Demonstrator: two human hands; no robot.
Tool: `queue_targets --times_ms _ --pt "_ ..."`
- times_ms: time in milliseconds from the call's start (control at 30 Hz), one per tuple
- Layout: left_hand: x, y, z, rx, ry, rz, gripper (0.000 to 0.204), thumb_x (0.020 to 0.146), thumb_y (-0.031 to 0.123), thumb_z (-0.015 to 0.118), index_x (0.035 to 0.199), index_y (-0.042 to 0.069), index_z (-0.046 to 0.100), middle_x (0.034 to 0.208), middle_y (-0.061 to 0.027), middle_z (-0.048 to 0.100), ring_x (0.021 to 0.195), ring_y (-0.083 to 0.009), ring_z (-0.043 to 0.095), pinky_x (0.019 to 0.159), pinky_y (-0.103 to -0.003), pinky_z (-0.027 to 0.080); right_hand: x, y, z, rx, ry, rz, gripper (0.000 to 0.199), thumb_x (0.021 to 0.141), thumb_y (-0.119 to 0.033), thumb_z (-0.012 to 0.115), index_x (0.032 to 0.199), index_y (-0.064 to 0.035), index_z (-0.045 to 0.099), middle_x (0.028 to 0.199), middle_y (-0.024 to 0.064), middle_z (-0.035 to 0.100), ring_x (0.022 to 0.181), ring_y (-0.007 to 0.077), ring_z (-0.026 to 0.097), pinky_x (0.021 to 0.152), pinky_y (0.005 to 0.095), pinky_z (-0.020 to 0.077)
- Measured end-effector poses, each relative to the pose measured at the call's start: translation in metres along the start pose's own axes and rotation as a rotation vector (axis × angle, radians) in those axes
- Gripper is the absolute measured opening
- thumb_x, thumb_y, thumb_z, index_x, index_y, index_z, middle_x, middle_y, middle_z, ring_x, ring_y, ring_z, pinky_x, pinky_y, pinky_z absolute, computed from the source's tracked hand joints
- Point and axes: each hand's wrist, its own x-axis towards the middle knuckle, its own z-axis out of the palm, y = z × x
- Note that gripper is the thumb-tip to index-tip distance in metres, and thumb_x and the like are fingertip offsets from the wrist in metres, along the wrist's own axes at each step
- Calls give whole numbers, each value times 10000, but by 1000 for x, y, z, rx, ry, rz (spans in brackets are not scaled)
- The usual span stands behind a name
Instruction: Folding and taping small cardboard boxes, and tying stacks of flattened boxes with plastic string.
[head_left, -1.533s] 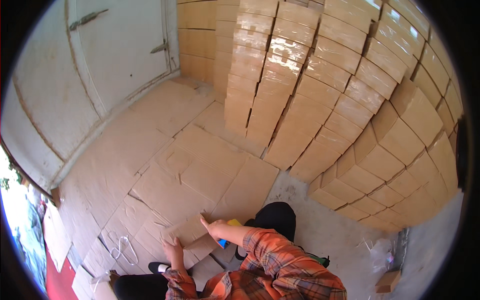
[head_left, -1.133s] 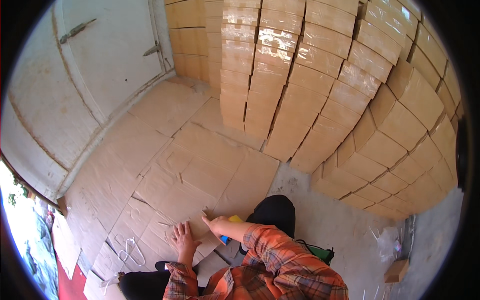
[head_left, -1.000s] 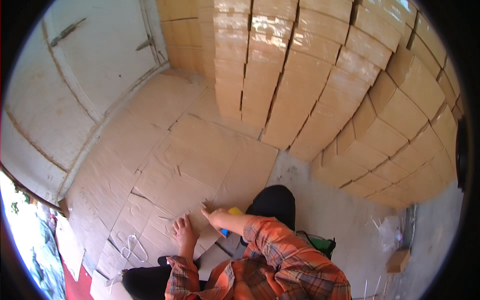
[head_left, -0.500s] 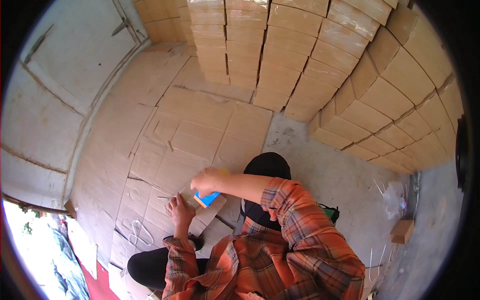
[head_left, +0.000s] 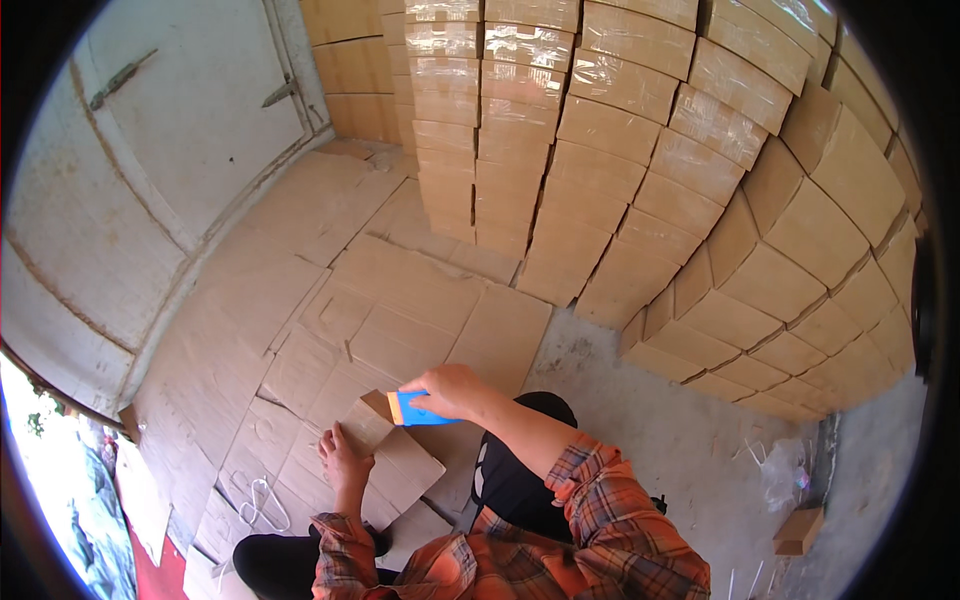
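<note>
A small cardboard box (head_left: pixel 410 470) stands tilted in front of my knees, its upper end with a glossy strip turned to the far left. My left hand (head_left: pixel 345 462) grips the left side of that end, fingers bent over its edge. In my right hand (head_left: pixel 447 390) is a blue tape dispenser (head_left: pixel 425 410) with an orange front edge. The dispenser sits close to the box's upper right edge; whether they touch I cannot tell. My right palm and fingers hide part of the dispenser.
Flattened cardboard sheets (head_left: pixel 400 290) cover the floor. Tall stacks of taped cartons (head_left: pixel 600 150) line the far and right sides. A metal door (head_left: pixel 180 130) stands at left. A white cord loop (head_left: pixel 263 505) lies near my left knee; a clear plastic bag (head_left: pixel 785 470) is at right.
My right hand has moved right with the dispenser, away from my left hand. More of the box now shows between them. The view has tilted, so the cartons sit lower.
</note>
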Motion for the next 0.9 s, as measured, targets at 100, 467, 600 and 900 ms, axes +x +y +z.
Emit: queue_targets --times_ms 100,467,600,900 --pt "5 7 -2 38 -22 -10 938 521 112 785 1337 131 323 1300 -89 352 1263 -304 296 939 -464 404 -6 -1 -11 -57 -41 61 299 797 -328 581 1086 -309 652 923 120 663 841 294 638 730 406 495" --pt "57 29 10 -123 211 92 946 503 101 786 1330 103 326 1304 -159 357 1227 -375 308 990 -458 349 -2 32 8 41 5 105 258 807 -379 590 1036 -300 680 890 91 671 801 284 641 712 384 498" --pt "73 55 -8 -189 293 142 916 520 95 770 1326 89 334 1295 -169 366 1197 -384 333 988 -464 346 2 38 3 48 1 84 248 793 -368 600 1011 -290 690 888 78 673 810 277 639 708 384 497" --pt "103 113 -28 -74 434 475 805 570 76 729 1296 97 383 1238 -127 421 1195 -359 361 973 -471 359 -3 39 0 27 1 53 252 792 -374 561 977 -275 700 855 75 671 781 285 639 685 394 495"
